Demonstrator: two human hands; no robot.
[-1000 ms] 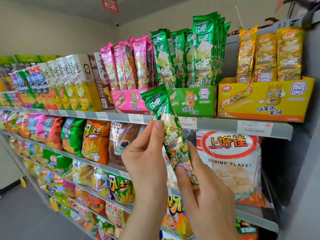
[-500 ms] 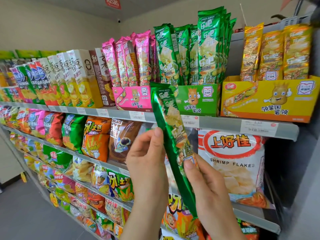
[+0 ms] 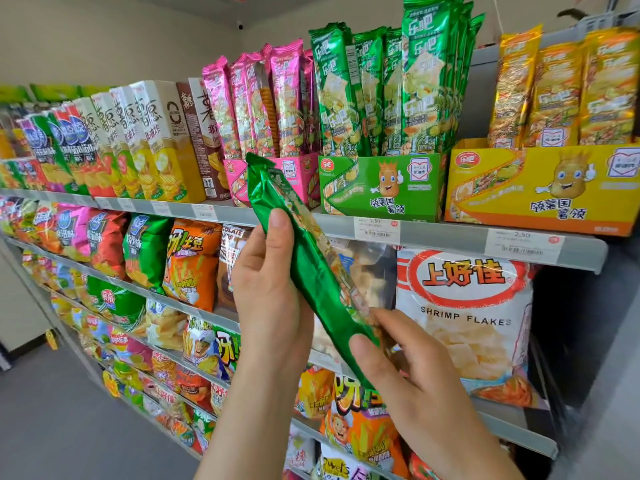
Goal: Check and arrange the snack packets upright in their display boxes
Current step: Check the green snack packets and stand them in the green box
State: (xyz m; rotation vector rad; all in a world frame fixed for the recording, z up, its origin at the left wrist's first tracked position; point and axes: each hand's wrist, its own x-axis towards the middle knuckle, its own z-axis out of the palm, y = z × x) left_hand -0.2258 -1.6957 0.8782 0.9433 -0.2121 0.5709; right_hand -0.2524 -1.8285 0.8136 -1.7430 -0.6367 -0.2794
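Reading across from the left, my left hand [image 3: 273,289] holds the green packet [image 3: 311,271] at its upper half, thumb pressed on the foil and the other fingers behind it. The packet is in the air in front of the shelf edge [image 3: 433,233], tilted, with its top end leaning left across the pink display box [image 3: 304,181]. My right hand [image 3: 408,375] pinches its lower part, thumb on the near side.

The packet's own place, as I judge it, is the green display box [image 3: 381,185], up and to the right. The standing green packets [image 3: 398,91] there look tightly packed. Forcing this one in could tip its neighbours or crush the crisps inside. The foil looks slick, so a loose pinch while I turn it upright could let it slide out. With the top end so close to the pink box, it could also end up in the wrong one.

The packet's printed face is mostly turned away, so I cannot read it. Its bottom end is hidden behind my right hand. The green box's front wall hides whether a slot is free. The price labels are blurred, and the yellow display box [image 3: 540,188] is cut off at the right edge.
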